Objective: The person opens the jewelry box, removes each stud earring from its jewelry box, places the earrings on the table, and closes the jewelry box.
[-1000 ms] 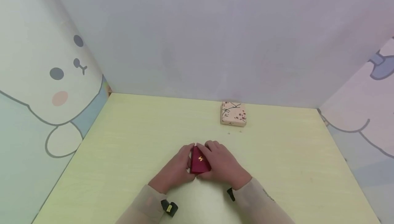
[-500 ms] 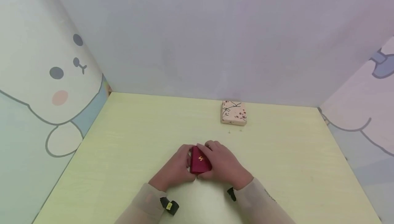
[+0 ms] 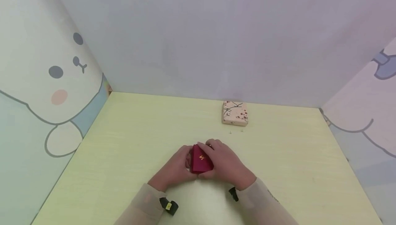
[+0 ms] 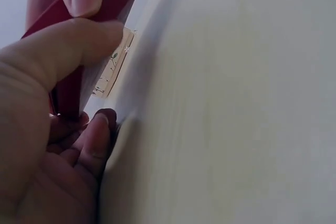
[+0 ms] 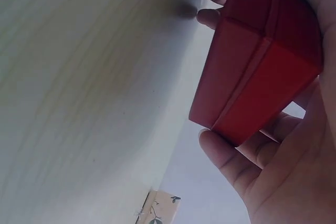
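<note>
A small dark-red box [image 3: 201,161] with gold lettering on its lid is held between both hands, near the front middle of the table. My left hand [image 3: 175,168] grips its left side, with the thumb at the near edge. My right hand [image 3: 226,163] wraps round the right side, its fingers over the lid's far right corner. In the right wrist view the red box [image 5: 262,61] looks closed, with a seam running along its side, and appears raised off the tabletop. My fingers and palms hide parts of it.
Toward the back of the table [image 3: 139,125] lies a flat pink box [image 3: 235,113] with a branch-and-blossom print. Two tiny pieces, one a small stud-like piece [image 3: 230,132], lie before it; in the left wrist view one looks flower-shaped. Printed walls [image 3: 198,46] enclose the back and sides.
Both hands and the red box have shifted very slightly away from me. The right fingers have edged a little farther forward. The pink box and tiny pieces stay where they were.
</note>
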The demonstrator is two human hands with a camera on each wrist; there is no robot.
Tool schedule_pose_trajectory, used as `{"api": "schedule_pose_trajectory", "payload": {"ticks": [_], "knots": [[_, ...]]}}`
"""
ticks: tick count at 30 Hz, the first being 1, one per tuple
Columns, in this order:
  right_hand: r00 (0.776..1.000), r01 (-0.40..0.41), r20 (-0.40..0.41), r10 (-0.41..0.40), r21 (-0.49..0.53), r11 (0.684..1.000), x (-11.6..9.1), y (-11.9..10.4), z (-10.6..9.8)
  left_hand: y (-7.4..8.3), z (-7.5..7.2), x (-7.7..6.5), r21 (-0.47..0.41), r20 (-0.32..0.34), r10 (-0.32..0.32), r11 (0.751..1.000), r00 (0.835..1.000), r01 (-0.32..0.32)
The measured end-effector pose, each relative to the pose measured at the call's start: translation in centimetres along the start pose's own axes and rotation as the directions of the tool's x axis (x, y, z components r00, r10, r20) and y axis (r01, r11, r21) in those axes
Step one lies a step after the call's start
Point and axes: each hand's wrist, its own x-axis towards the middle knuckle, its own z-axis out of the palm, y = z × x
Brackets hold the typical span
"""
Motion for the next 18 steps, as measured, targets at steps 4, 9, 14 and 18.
{"api": "schedule_pose_trajectory", "payload": {"ticks": [4, 9, 14, 18], "knots": [[1.0, -0.014, 0.006, 0.014, -0.006, 1.0, 0.01, -0.1, -0.25, 0.03, -0.11, 0.03, -0.017, 0.001, 0.005, 1.0, 1.0, -0.005], [1.0, -0.014, 0.006, 0.015, -0.022, 1.0, -0.05, -0.08, -0.36, 0.01, 0.07, 0.01, -0.015, -0.004, 0.003, 1.0, 1.0, -0.003], [1.0, -0.012, -0.002, 0.012, -0.042, 0.999, -0.16, 0.03, -0.33, 0.17, 0.06, -0.03, -0.007, -0.018, 0.001, 1.0, 1.0, -0.002], [1.0, -0.016, 0.001, 0.016, -0.036, 0.999, -0.33, 0.01, -0.45, 0.35, 0.04, -0.06, 0.004, -0.025, -0.002, 1.0, 1.0, 0.002]]}}
